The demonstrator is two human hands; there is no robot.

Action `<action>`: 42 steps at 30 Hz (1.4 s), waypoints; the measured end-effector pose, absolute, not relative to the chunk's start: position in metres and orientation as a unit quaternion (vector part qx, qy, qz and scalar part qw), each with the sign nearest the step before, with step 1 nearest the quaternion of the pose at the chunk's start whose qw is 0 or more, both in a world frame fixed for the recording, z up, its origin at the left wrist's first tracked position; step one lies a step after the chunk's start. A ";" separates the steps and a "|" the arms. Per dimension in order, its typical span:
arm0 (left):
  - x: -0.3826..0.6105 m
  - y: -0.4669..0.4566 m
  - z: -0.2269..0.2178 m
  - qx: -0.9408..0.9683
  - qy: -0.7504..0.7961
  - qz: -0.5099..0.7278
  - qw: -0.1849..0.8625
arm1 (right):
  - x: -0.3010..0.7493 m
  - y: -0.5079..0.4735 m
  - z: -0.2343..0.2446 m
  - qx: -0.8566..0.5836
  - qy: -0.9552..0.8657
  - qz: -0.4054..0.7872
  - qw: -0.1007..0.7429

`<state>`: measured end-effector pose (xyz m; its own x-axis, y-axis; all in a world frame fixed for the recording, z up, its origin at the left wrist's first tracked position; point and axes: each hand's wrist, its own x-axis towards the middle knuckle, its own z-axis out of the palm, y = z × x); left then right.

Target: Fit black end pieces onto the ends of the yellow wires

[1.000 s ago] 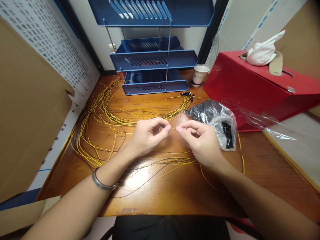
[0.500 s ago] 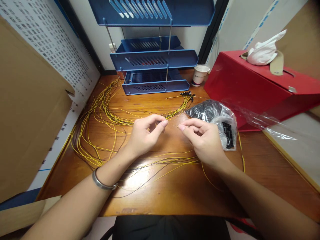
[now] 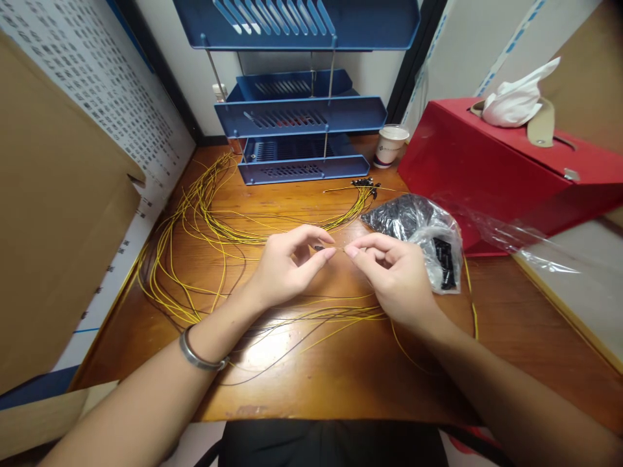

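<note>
My left hand [image 3: 291,266] is curled above the table, with thumb and index fingertips slightly apart. A small black connector [image 3: 318,247] shows inside its bent fingers, mostly hidden. Close on the right, my right hand [image 3: 393,272] pinches a thin wire by its end [image 3: 343,249], whose tip points at the left fingertips. Beneath the hands, loose yellow and dark wires [image 3: 326,314] run across the wood. Behind them lies a large bundle of yellow and black wires [image 3: 214,224], its far ends fitted with black connectors [image 3: 365,186].
Beside my right hand sits a clear plastic bag [image 3: 411,217] of black parts. A red box [image 3: 467,168] with a tissue on top stands at right. Blue tiered trays [image 3: 302,117] and a paper cup [image 3: 390,146] are at the back; cardboard [image 3: 63,207] leans at left.
The left fingertips have moved slightly right and lower, nearer the right hand, and opened a little. The black connector now shows between them. The right hand has shifted slightly left.
</note>
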<state>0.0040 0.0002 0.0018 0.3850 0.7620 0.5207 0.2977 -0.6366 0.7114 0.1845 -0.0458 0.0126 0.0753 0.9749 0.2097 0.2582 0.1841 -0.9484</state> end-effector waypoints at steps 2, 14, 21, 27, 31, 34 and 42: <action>0.004 0.000 0.003 0.794 0.330 0.437 0.262 | 0.184 -0.046 0.013 -0.532 -0.579 0.356 0.505; 0.004 0.000 0.003 0.812 0.324 0.416 0.249 | 0.184 -0.046 0.014 -0.531 -0.578 0.358 0.505; 0.005 -0.001 0.006 0.816 0.327 0.407 0.246 | 0.184 -0.045 0.015 -0.539 -0.576 0.359 0.499; 0.004 0.000 0.005 0.820 0.321 0.404 0.247 | 0.185 -0.046 0.014 -0.536 -0.576 0.362 0.499; 0.004 0.000 0.004 0.820 0.316 0.407 0.248 | 0.185 -0.046 0.013 -0.535 -0.577 0.364 0.498; 0.004 -0.001 0.004 0.821 0.312 0.410 0.246 | 0.184 -0.046 0.014 -0.536 -0.577 0.365 0.496; 0.005 0.000 0.004 0.825 0.312 0.406 0.240 | 0.184 -0.046 0.015 -0.538 -0.577 0.360 0.498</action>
